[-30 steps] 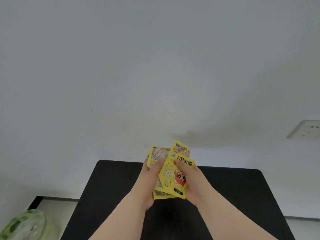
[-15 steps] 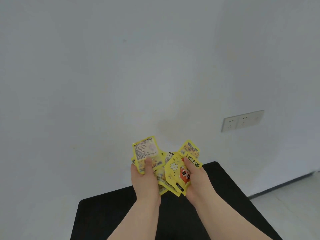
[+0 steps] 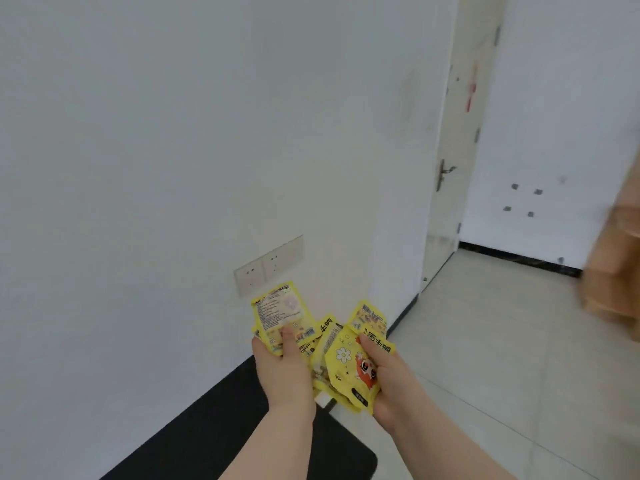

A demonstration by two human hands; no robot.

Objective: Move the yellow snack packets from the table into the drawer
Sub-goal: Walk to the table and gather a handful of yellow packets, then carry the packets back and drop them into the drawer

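Head view: both hands hold the yellow snack packets (image 3: 348, 370) as a loose fan, lifted off the surface above the far corner of the black table (image 3: 207, 438). The left hand (image 3: 284, 375) grips a packet with its printed back showing, thumb pressed flat on it and the fingers out of sight behind. The right hand (image 3: 391, 386) curls round the front packet with the cartoon face, thumb laid across its upper part. More packets sit wedged between the two hands, overlapping at odd angles, and none of these seems to be pinched on its own.

That is the weak point. The middle packets appear to be kept up only by the squeeze of the two hands, and the glossy film probably slides easily. If the hands drift apart, or one lets go to pull the drawer, some could slip out onto the table or the floor. The drawer is not in view, so the bundle likely has to be carried to it.

The table is matt black with a rounded corner and stands against a white wall. A double wall socket (image 3: 268, 266) sits on the wall behind the packets. To the right lie a pale tiled floor (image 3: 502, 341) and a white door (image 3: 446, 133) with a metal lever handle (image 3: 444, 173). A blurred brown shape (image 3: 613, 265) fills the right edge; I cannot tell what it is.
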